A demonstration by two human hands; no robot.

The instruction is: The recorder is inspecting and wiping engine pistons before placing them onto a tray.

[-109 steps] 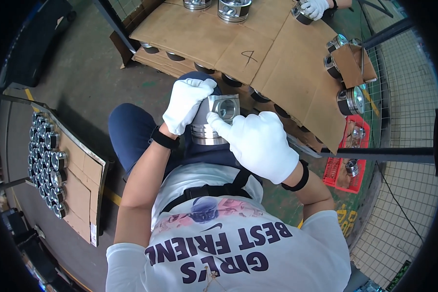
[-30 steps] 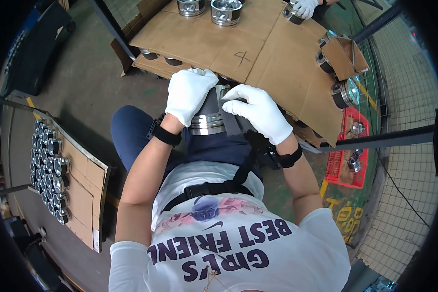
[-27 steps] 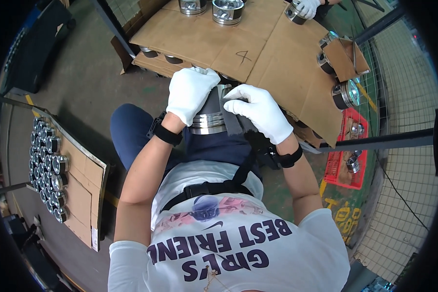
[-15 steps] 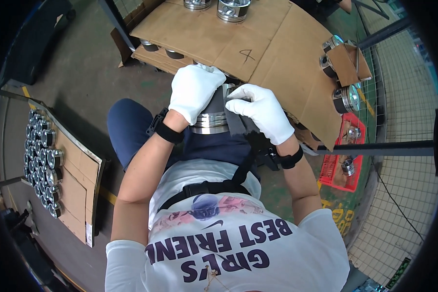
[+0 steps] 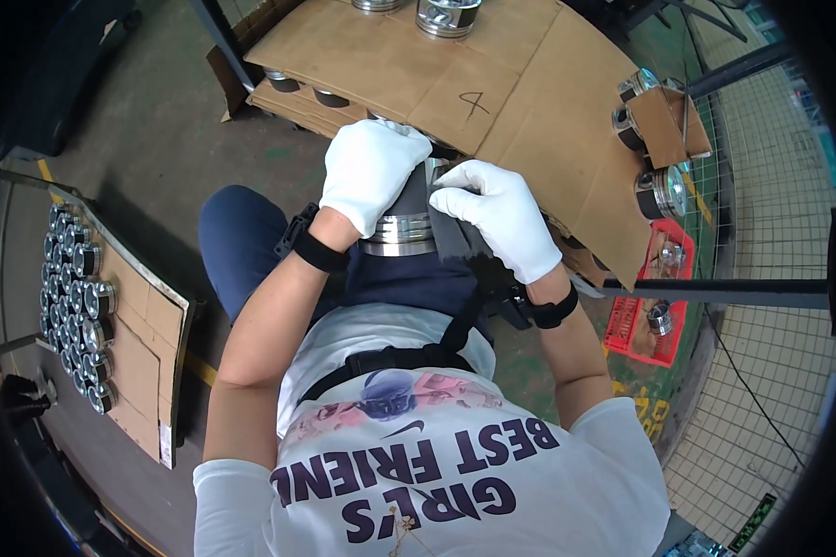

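A metal piston (image 5: 399,229), with shiny ring grooves and a dark grey skirt, rests at my lap by the table's edge. Its ringed end points toward me. Closed over its left side and far end is my left hand (image 5: 372,172), in a white glove. My right hand (image 5: 503,218), gloved too, pinches a dark grey cloth-like piece (image 5: 450,238) against the piston's right side. The piece hangs down with a ragged lower edge; whether it is cloth or abrasive sheet I cannot tell. The left fingertips are hidden behind the glove.
A cardboard-covered table (image 5: 390,65) lies ahead, bearing more pistons (image 5: 448,17) and a small cardboard box (image 5: 658,125) at its right. Below its right side stands a red basket (image 5: 630,320) with metal parts. On the left, a cardboard-topped rack (image 5: 139,371) carries many pistons.
Both hands stay nearly in place on the piston and the dark grey piece. The view has shifted very slightly.
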